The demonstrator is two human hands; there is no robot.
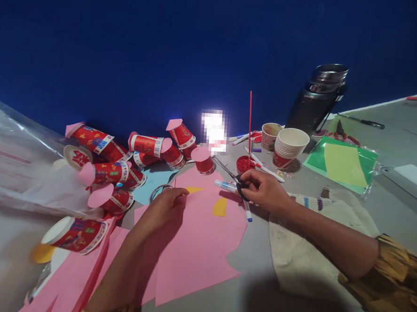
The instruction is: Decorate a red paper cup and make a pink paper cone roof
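My right hand [263, 190] is closed round the black handles of a pair of scissors [229, 170], whose blades point up and left, slightly parted. Under them lies a glue stick [225, 185] with a clear cap. My left hand [168, 205] is closed in a pinch at a small yellow paper piece [194, 190], above the pink paper [192, 249]. A second yellow piece [220, 207] with a curved edge lies flat on that pink sheet. Just behind the blades stands a red paper cup [203, 165] with a pink paper disc on top.
Several red paper cups [112, 199] with pink discs crowd the left side beside a plastic bag [24, 163]. Behind my right hand are a red paint pot [245, 164] holding a brush, stacked cups [290, 149] and a dark flask [316, 101]. A stained cloth [294, 255] lies beneath my right forearm.
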